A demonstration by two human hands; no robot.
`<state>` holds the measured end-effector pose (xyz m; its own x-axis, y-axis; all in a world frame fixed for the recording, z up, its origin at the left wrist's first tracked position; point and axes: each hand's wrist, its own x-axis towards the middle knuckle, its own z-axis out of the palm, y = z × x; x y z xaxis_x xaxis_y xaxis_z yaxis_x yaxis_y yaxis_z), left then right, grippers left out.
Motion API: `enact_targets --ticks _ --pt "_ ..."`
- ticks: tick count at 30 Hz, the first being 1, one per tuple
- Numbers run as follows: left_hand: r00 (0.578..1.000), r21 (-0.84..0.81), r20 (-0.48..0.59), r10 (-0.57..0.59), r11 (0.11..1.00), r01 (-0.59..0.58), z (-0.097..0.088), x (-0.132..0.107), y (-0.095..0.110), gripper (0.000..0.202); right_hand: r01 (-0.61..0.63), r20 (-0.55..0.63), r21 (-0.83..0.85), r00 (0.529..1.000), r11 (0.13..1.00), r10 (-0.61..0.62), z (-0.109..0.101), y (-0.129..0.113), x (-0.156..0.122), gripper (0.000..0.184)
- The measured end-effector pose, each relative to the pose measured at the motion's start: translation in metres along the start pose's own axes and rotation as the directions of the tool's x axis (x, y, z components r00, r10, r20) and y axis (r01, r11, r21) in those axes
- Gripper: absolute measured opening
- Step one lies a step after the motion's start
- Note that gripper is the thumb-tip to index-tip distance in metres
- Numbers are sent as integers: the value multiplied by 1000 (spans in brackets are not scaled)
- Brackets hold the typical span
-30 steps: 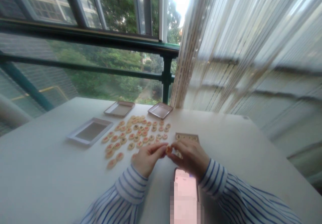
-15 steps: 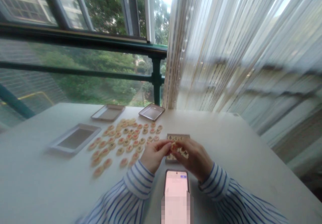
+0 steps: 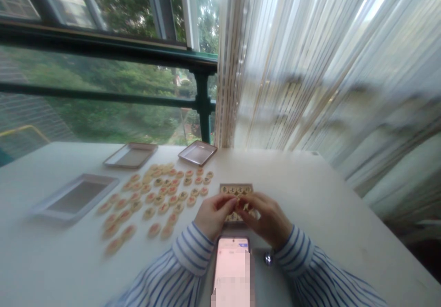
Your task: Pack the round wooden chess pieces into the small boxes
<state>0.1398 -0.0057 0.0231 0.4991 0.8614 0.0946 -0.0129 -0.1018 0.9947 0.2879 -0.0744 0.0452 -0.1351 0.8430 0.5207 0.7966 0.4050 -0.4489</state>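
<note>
My left hand [image 3: 211, 214] and my right hand [image 3: 272, 219] meet fingertip to fingertip above a small box [image 3: 221, 185] holding rows of round xiangqi pieces [image 3: 236, 190] with dark characters. Pinched between the fingers of both hands is one pale xiangqi piece [image 3: 238, 200] with red marking, mostly covered by the fingertips. The hands hide the middle and right part of the box. To the left, many loose xiangqi pieces [image 3: 172, 200], marked in red or dark, lie spread over the white table [image 3: 303, 183].
A phone [image 3: 232, 270] with a lit screen lies below the box. A small shiny round object [image 3: 268, 258] sits beside my right wrist. Three shallow trays stand further off: a left one [image 3: 77, 199], a back one [image 3: 131, 155] and a back-middle one [image 3: 197, 153]. A curtain [image 3: 275, 68] hangs behind.
The view has swung a little to the right, so the table things appear further left. Both hands stay over the box with the xiangqi piece, now more covered by fingers.
</note>
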Motion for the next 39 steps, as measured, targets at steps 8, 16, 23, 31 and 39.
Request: enact_targets --ticks 8,16,23,31,39 --pt "996 146 -63 69 988 -59 -5 -4 -7 27 -26 -11 -4 1000 1000 26 0 9 -3 20" --pt "924 532 -228 308 834 -147 -22 -10 -13 24 -75 6 -14 997 997 75 -2 26 -13 21" --pt "896 627 -216 387 759 -176 -27 -11 -16 24 -86 35 -83 995 993 89 -4 28 -17 16" --pt "900 655 -200 388 736 -171 -26 -13 -21 25 -102 92 -210 988 972 123 -6 29 -23 14" --pt "908 668 -188 375 726 -162 -27 -12 -27 27 -113 102 -225 985 968 139 -5 32 -24 15"
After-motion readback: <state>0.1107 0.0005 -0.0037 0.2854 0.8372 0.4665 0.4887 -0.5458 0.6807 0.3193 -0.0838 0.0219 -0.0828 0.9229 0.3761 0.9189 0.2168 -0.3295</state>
